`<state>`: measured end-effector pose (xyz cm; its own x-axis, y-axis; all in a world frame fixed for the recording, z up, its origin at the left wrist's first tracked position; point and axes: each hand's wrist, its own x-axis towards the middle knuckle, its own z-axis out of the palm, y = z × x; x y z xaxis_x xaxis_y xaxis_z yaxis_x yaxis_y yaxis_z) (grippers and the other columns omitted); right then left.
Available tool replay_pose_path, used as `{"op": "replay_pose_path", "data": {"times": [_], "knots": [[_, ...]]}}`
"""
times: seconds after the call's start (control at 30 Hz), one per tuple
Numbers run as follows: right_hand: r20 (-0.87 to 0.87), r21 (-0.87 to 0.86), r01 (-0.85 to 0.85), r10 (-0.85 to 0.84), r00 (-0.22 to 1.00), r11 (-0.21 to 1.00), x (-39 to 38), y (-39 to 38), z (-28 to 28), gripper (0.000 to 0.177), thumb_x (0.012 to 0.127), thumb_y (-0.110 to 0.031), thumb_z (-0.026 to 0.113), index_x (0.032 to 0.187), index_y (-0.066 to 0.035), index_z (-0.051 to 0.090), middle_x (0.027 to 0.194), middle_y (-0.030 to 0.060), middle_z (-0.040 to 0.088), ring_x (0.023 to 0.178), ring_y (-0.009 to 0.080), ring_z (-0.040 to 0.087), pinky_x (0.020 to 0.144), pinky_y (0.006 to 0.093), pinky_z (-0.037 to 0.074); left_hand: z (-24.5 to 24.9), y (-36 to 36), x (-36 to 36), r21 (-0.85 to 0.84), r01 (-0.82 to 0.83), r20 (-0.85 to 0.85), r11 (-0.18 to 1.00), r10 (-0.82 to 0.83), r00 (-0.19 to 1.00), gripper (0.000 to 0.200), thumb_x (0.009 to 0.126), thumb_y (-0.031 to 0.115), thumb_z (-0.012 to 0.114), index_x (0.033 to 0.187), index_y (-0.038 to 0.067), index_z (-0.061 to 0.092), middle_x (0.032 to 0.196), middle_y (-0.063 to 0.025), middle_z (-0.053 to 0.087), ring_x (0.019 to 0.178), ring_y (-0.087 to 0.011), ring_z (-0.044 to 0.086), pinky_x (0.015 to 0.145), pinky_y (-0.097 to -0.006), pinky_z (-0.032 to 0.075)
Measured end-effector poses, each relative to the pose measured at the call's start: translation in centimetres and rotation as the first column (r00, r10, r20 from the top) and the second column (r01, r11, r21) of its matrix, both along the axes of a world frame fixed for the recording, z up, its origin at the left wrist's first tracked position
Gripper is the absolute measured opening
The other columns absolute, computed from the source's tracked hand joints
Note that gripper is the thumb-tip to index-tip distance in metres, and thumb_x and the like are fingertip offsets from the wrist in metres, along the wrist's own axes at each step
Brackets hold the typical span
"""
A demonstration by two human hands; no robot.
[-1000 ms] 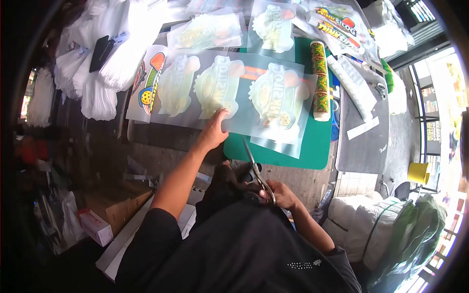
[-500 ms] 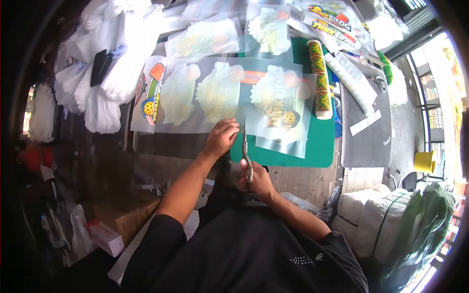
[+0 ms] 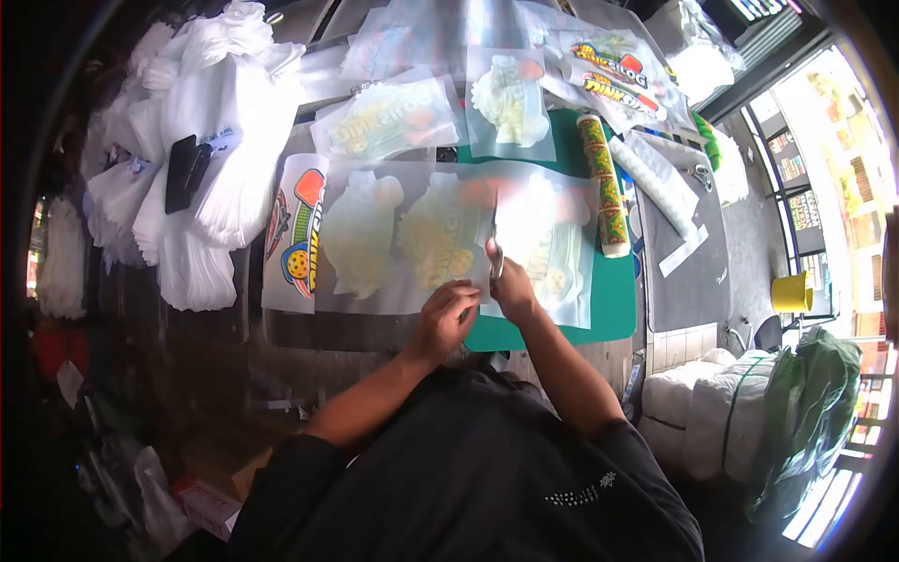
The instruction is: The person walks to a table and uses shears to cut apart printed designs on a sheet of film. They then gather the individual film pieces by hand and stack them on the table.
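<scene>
The printed sheet [image 3: 435,234] lies flat, partly over the green mat [image 3: 609,323]. The scissors [image 3: 496,255] point away from the body, between two prints. The right hand [image 3: 513,292] has its fingers clamped on the scissor handles. The left hand [image 3: 448,317] is at the sheet's near edge, fingers bunched together; whether they pinch it cannot be told. In my judgement, good cutting calls for a tensioned edge, blades centred between prints, and left fingertips clear of the blade line.
</scene>
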<state>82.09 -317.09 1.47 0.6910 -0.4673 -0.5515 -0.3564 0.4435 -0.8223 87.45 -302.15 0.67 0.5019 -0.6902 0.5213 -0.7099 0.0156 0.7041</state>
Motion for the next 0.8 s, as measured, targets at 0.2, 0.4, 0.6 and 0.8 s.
{"op": "replay_pose_path", "data": {"times": [0.2, 0.4, 0.6, 0.8], "knots": [[0.109, -0.251, 0.062, -0.036, 0.993, 0.966, 5.8, -4.6, -1.5, 0.052, 0.084, -0.051, 0.063, 0.074, -0.001, 0.056, 0.063, 0.0071, 0.056, 0.056, 0.0118, 0.051, 0.051, 0.0279, 0.04, 1.8, 0.8, 1.7, -0.051, 0.069, 0.03, 0.996, -0.068, 0.997, 0.015, 0.074, -0.006, 0.066, 0.086, -0.001, 0.059, 0.098, -0.0136, 0.065, 0.095, -0.0298, 0.063, 0.08, -0.037, 0.052], [0.023, -0.232, 0.008, -0.002, 1.0, 0.973, 4.3, -2.6, -0.1, 0.057, 0.08, -0.059, 0.063, 0.075, -0.003, 0.055, 0.065, 0.0001, 0.047, 0.055, 0.0095, 0.044, 0.05, 0.0241, 0.035, 0.8, 1.3, 3.0, -0.102, 0.175, 0.059, 0.979, -0.169, 0.984, 0.014, 0.074, -0.001, 0.067, 0.085, 0.001, 0.059, 0.095, -0.0106, 0.064, 0.096, -0.0288, 0.062, 0.081, -0.0377, 0.051], [0.155, -0.086, 0.073, -0.059, 0.986, 0.994, 5.1, -4.1, -1.1, 0.06, 0.08, -0.064, 0.058, 0.08, -0.004, 0.056, 0.068, 0.0017, 0.049, 0.058, 0.011, 0.046, 0.055, 0.0253, 0.038, 0.3, 1.6, 2.5, -0.048, 0.251, 0.13, 0.967, -0.243, 0.961, 0.015, 0.073, 0.0, 0.069, 0.084, 0.002, 0.059, 0.096, -0.01, 0.065, 0.096, -0.0285, 0.063, 0.084, -0.0382, 0.051], [0.241, -0.163, 0.023, 0.017, 0.97, 0.986, 5.9, -7.7, -2.5, 0.054, 0.082, -0.058, 0.061, 0.085, -0.005, 0.056, 0.071, 0.0041, 0.052, 0.058, 0.0142, 0.052, 0.054, 0.0276, 0.042, 1.8, 1.6, 1.3, -0.066, 0.169, 0.141, 0.983, -0.158, 0.977, 0.013, 0.074, -0.001, 0.068, 0.083, 0.001, 0.058, 0.095, -0.0107, 0.065, 0.094, -0.0283, 0.063, 0.081, -0.0371, 0.051]]}}
